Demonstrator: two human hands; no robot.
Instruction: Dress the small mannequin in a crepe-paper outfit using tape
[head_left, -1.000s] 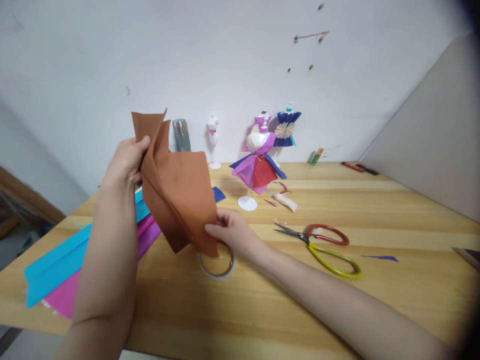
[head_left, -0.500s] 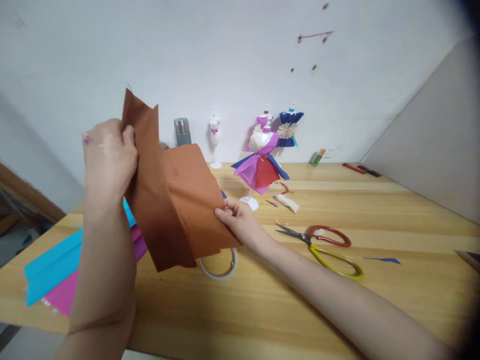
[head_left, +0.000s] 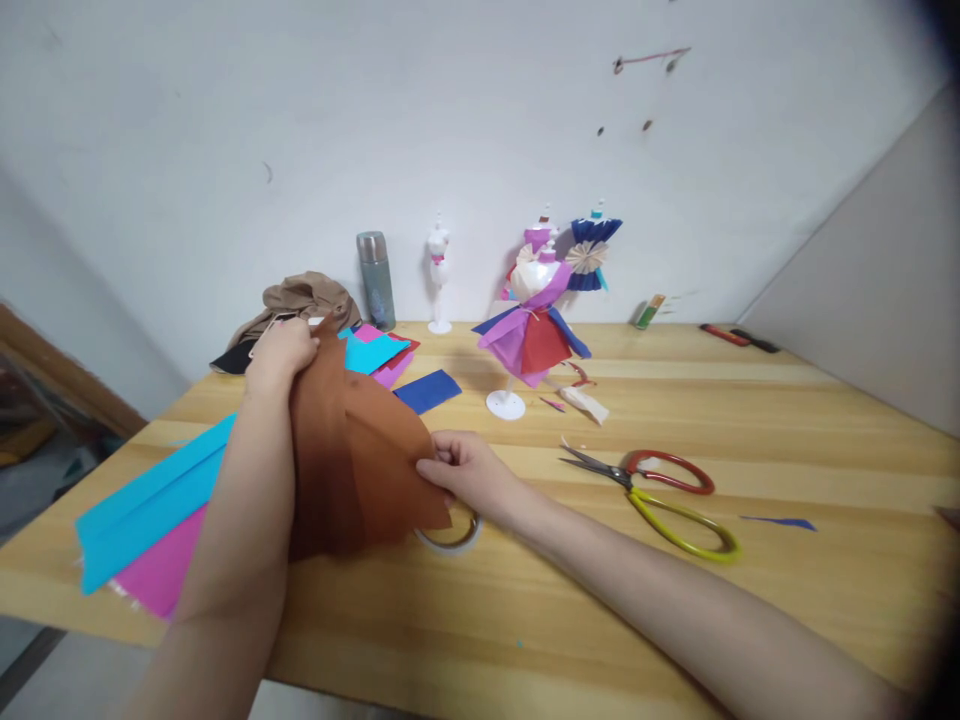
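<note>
A sheet of brown crepe paper (head_left: 375,450) is stretched between my two hands, tilted above the table. My left hand (head_left: 281,352) is closed on its upper left edge. At the right edge, my right hand (head_left: 463,465) pinches the paper between thumb and fingers. A roll of tape (head_left: 454,543) lies partly hidden beneath the sheet. To the right rest scissors (head_left: 626,478) with one red and one yellow handle, blades apart. Left of my forearm lie a folded blue paper (head_left: 154,500) and a magenta paper (head_left: 161,565).
Dress forms stand at the back: a mostly bare one (head_left: 439,270), one in a paper skirt (head_left: 532,330), and others behind it. A thermos (head_left: 376,280), a brown cloth (head_left: 311,297), coloured paper pieces (head_left: 375,350) and a dark blue piece (head_left: 427,391) sit behind the sheet.
My left hand has lowered and moved right with the brown paper, uncovering the cloth and coloured papers behind. The right hand keeps its pinch, slightly lower. The view has shifted a little.
</note>
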